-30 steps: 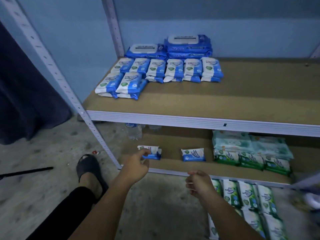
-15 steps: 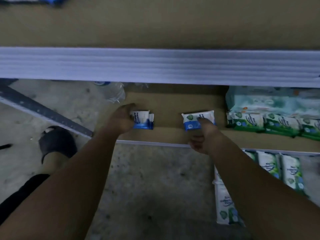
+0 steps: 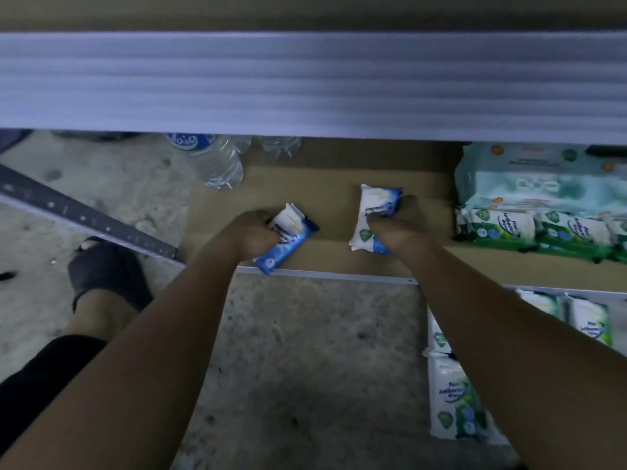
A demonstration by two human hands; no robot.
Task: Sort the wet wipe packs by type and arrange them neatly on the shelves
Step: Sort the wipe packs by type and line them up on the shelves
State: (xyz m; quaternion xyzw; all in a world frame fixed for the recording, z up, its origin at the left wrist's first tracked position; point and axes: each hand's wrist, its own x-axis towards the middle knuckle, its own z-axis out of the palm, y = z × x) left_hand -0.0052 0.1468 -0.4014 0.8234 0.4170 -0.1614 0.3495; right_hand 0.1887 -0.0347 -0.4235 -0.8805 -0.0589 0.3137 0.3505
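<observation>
Blue packs (image 3: 294,241) (image 3: 377,205) now turned, gripped in both hands (image 3: 251,233) (image 3: 401,226).

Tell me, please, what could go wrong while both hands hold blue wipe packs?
The blue pack in the left hand hangs at the front edge of the lower shelf and might slip to the floor. The other blue pack, in the right hand, could bump the upper shelf beam when lifted.

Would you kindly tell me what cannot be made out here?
Head view only.
Upper shelf contents: above the blurred white beam, cut off by the top edge.
Print on the left blue pack: partly under the grip of the left hand.
Print on the right blue pack: partly under the right hand.
</observation>
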